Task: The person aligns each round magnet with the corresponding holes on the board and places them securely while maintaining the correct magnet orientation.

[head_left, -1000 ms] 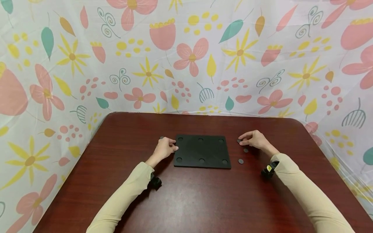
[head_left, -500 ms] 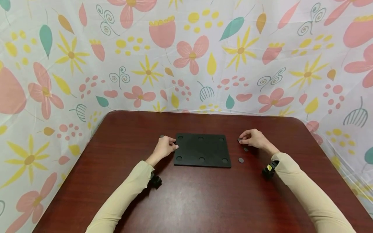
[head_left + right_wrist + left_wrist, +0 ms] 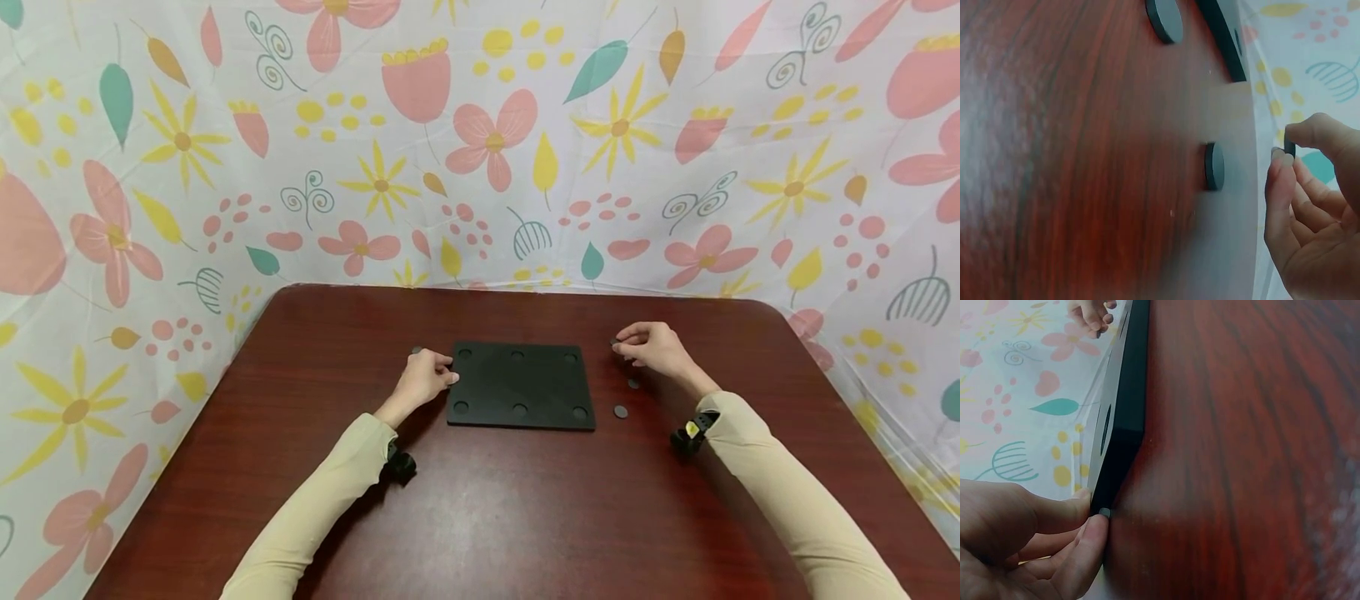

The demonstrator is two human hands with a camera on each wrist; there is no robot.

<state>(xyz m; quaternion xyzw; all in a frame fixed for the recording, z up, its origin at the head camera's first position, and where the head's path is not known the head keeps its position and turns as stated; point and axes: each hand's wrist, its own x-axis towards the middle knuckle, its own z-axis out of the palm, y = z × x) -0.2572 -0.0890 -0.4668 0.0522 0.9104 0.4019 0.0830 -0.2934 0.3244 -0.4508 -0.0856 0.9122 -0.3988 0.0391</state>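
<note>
A flat black board (image 3: 517, 385) lies on the dark red-brown table (image 3: 487, 517), between the person's two hands. Its long axis runs from left to right across the person's front, with one long edge facing the person and a short edge toward each hand. Six round hollows (image 3: 519, 410) mark its top, three along each long side.

The left hand (image 3: 420, 383) is at the board's left short edge. Its thumb and fingertips are drawn close together, pinching that edge.

The right hand (image 3: 654, 348) is beyond the board's right end, apart from it. Its thumb and fingertips pinch a small dark disc (image 3: 1290, 142), parted only by the disc's thickness; the other fingers are bent. The disc is raised off the table, its thin edge showing in the right wrist view.

Two more discs lie flat to the right of the board: the nearer disc (image 3: 621, 412) beside its near corner, the farther disc (image 3: 633, 384) below the right hand. Another, the left-side disc (image 3: 417, 350), is partly hidden behind the left hand.
</note>
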